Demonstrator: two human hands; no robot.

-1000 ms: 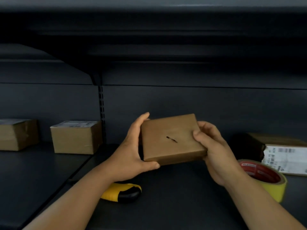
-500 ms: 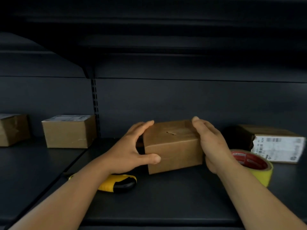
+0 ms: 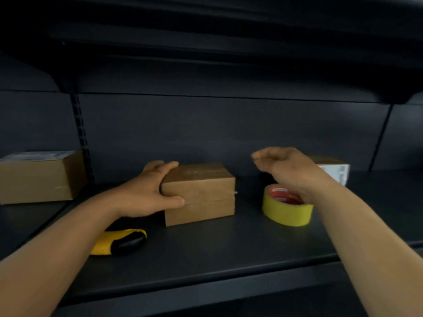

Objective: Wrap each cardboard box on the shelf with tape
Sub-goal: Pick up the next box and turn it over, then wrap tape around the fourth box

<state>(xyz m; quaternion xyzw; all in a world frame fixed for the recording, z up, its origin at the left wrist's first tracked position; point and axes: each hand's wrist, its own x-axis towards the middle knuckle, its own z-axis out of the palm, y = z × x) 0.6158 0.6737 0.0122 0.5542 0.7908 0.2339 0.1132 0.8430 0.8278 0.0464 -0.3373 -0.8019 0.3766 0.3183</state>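
Brown cardboard box sits mid-shelf, flat on deck. My left hand grips its left end, thumb on near face. My right hand open, off box, hovering above yellow tape roll just right. Yellow-black cutter near left. Labelled box far right; another box far left.

Dim scene, soft overall. Right hand motion-blurred. Deep shadow under upper shelf; wide-angle bowing at edges. Yellow tape roll brightest.
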